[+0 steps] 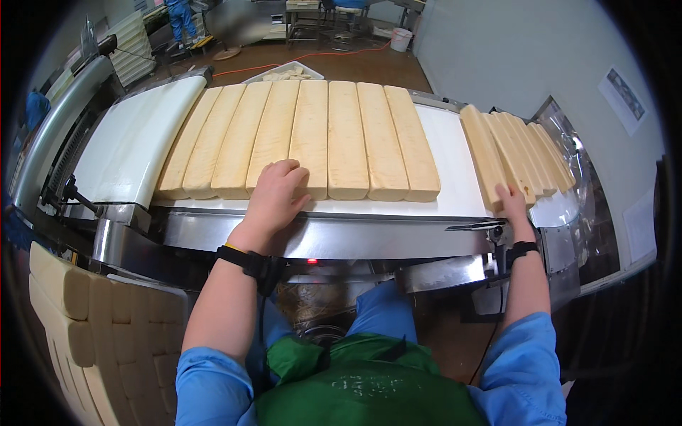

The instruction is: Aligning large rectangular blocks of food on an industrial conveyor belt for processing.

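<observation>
Several long, pale-yellow loaves (312, 135) that look like bread lie side by side across the white conveyor belt (444, 145). My left hand (278, 190) rests on the near ends of the middle loaves, its fingers bent over the top and the thumb apart. At the right, my right hand (513, 201) grips the near end of a loaf (479, 153), the leftmost of a second group. That loaf leans a little against the other loaves (522, 153) of the group. Its underside and some of my right fingers are hidden.
A slim dark tool (472, 227) lies by the metal front rail (341, 238). Stacked loaves (121, 326) stand at the lower left. Behind the belt sits a white tray (312, 73) of pale pieces. An orange cord (341, 52) crosses the floor; a person (182, 21) stands far left.
</observation>
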{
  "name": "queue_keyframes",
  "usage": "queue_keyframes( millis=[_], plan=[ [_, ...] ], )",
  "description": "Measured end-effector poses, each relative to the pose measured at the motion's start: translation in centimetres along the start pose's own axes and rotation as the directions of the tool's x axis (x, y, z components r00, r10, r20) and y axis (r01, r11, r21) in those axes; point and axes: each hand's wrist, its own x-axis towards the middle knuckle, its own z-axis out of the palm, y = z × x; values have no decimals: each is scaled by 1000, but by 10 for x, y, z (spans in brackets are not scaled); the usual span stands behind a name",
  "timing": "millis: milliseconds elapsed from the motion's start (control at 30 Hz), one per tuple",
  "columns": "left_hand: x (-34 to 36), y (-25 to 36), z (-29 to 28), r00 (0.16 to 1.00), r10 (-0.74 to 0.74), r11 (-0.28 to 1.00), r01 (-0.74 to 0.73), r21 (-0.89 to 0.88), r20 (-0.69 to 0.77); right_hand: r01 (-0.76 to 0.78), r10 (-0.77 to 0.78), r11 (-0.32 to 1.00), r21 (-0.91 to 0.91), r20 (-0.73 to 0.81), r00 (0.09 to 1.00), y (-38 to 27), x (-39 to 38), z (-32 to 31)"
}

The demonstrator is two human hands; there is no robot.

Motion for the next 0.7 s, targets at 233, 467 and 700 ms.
queue_keyframes(
  millis=[233, 467, 700],
  plan=[
    [5, 1, 3, 1000, 12, 999, -13, 44, 20, 402, -385, 905, -139, 131, 913, -21, -5, 24],
    [8, 6, 7, 1000, 12, 1000, -12, 24, 12, 629, -592, 760, -163, 226, 773, -98, -49, 102],
    [9, 7, 9, 999, -26, 999, 24, 43, 33, 564, -581, 813, 146, 283, 763, -90, -35, 105]
  ],
)
